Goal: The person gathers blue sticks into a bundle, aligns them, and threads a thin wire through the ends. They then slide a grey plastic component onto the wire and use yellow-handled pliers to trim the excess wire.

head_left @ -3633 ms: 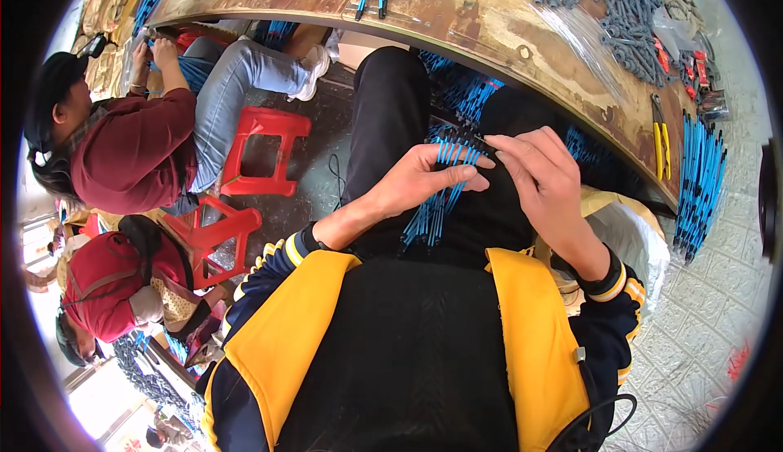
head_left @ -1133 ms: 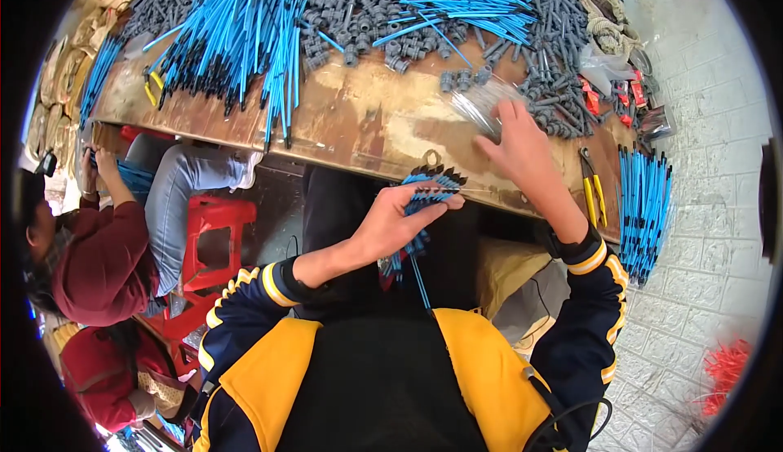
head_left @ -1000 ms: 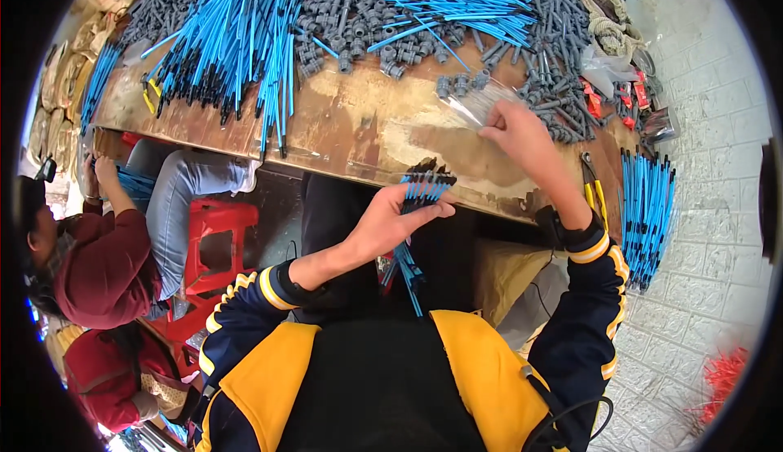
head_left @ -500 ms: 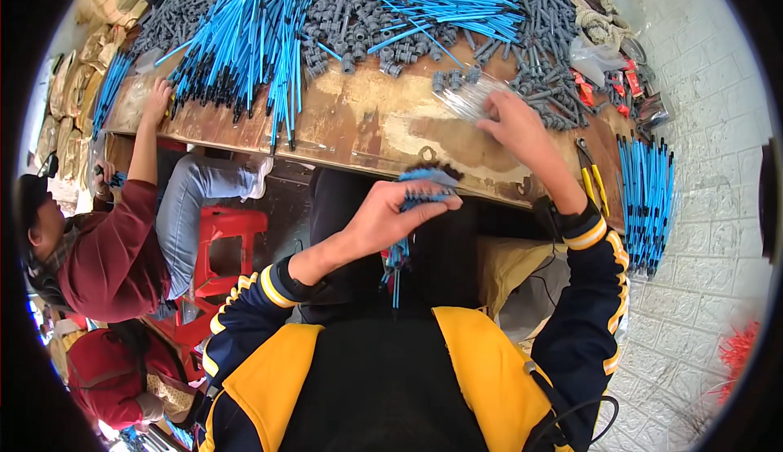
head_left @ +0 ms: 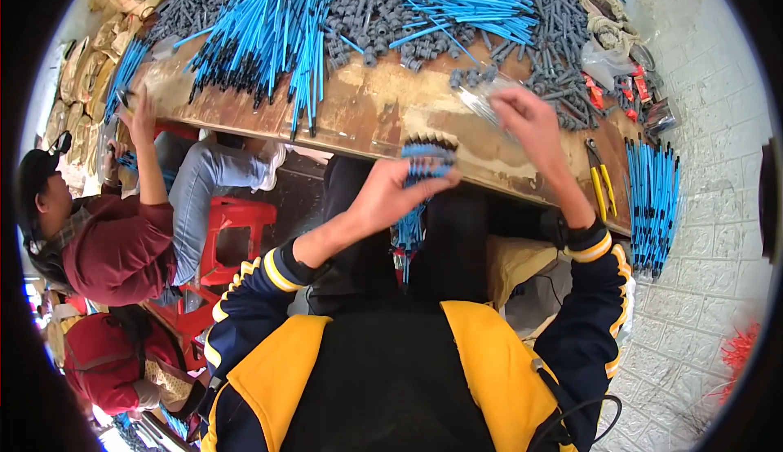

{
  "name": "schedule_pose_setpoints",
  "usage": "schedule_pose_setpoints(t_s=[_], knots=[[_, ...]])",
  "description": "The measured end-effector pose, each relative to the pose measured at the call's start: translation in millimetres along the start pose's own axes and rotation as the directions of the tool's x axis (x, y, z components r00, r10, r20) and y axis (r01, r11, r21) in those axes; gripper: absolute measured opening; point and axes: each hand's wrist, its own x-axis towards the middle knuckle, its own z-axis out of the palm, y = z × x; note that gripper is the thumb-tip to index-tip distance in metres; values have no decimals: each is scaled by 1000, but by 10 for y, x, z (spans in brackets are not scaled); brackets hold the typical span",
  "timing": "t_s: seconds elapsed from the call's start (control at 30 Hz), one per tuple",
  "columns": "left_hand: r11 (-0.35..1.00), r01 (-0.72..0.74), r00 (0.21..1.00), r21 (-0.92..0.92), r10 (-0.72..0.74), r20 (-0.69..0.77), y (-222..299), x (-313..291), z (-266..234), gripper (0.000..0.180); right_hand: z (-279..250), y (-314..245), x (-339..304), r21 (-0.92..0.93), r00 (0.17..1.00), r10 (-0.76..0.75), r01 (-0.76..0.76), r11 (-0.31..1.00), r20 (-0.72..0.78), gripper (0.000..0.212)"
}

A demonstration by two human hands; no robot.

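Note:
My left hand [head_left: 390, 195] is closed around a bundle of thin blue sticks [head_left: 427, 162]. Their black tips point toward the table, and the other ends hang below the hand. Over the right part of the table, my right hand [head_left: 530, 130] has its fingers drawn together in a pinch. Beside those fingertips lies a bunch of thin clear strips [head_left: 477, 105], partly in plastic; whether the fingers hold one is too blurred to tell. A few small grey plastic fittings [head_left: 469, 77] lie just beyond the strips.
Piles of blue sticks [head_left: 261, 36] and grey plastic parts [head_left: 371, 19] cover the far side of the wooden table [head_left: 359, 105]. Yellow-handled pliers [head_left: 602, 181] lie at right, near a standing bundle of blue sticks [head_left: 652, 207]. A co-worker [head_left: 122, 240] sits at left by a red stool [head_left: 236, 236].
The bundle in my left hand has tipped so more black ends show. My right hand has drawn back slightly from the clear strips. The co-worker's hand has risen off the table edge.

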Motion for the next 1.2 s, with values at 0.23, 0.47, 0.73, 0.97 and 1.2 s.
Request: schedule_pose_setpoints(t_s=[0.23,0.47,0.73,0.97,1.2], knots=[[997,72,996,-42,-74,-56,-376,143,-96,23,232,143,-97,187,990,137,-137,973,11,10],[966,90,989,-243,-117,-96,-443,54,-101,22,165,-808,-365,-162,964,-238,255,953,120,31],[961,20,984,-275,-68,-164,-487,85,-55,21,159,-935,-403,-192,963,-189,226,955,191,43],[973,95,987,-209,-120,-107,-434,68,-85,19,122,-912,-338,-245,939,-279,324,914,201,40],[978,65,994,-199,-81,-78,-453,71,-109,18,-26,-1051,-146,-502,786,-523,615,608,328,26]])
